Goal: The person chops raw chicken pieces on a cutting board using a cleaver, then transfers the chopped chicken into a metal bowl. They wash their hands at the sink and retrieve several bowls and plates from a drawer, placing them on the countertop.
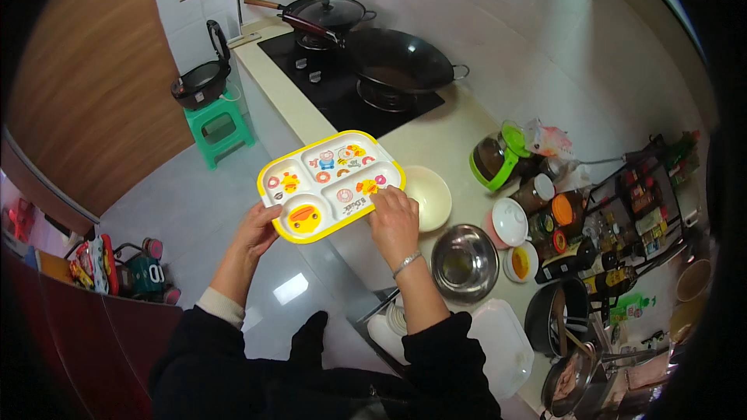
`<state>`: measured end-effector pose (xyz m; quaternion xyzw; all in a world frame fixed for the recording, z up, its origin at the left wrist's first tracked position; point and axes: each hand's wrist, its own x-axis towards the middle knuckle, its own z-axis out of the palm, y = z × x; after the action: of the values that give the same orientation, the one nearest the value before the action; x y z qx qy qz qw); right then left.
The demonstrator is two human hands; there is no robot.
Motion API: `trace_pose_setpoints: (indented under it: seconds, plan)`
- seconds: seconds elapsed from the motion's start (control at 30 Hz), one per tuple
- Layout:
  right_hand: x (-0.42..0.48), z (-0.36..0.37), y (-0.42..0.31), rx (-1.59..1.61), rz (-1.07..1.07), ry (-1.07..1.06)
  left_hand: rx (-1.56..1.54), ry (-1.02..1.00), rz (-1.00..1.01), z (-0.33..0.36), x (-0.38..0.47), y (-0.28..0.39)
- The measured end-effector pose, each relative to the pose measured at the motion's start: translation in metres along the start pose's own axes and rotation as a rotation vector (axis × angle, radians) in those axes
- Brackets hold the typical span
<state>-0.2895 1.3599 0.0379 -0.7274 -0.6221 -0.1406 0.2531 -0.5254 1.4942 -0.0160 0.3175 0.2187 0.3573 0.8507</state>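
Observation:
A divided plate [318, 192] with a yellow rim and duck pictures is held up in front of me, tilted, above the floor and the counter's edge. My left hand [261, 228] grips its lower left corner, thumb on the rim. On the plate's right side my right hand [397, 219] holds the edge near the corner, with a bracelet on the wrist. Just beyond that hand, a cream bowl [433, 198] stands on the counter, and a stainless steel bowl [465, 264] is beside it. The compartments of the plate hold no food.
A wok [402, 61] and a lidded pan [330, 11] sit on the black gas hob [327, 93]. Jars, bottles and a glass jug [496, 160] crowd the counter's wall side. A rice cooker [201, 81] stands open on a green stool [219, 122]. An open drawer [385, 332] lies below my right forearm.

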Motion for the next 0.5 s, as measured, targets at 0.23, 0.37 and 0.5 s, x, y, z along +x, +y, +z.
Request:
trace_pose_setpoints:
  seconds: [0.23,0.37,0.5]
  plan:
    - [0.021,0.022,-0.012,0.101,0.148,-0.06,0.078,-0.014,-0.099,-0.021,0.118,-0.022]
    - [-0.025,-0.008,-0.029,0.347,0.209,-0.041,0.049,0.051,-0.098,-0.023,0.143,-0.044]
    - [-0.114,-0.04,-0.039,0.581,0.51,-0.096,0.121,0.107,-0.096,-0.015,0.146,-0.06]
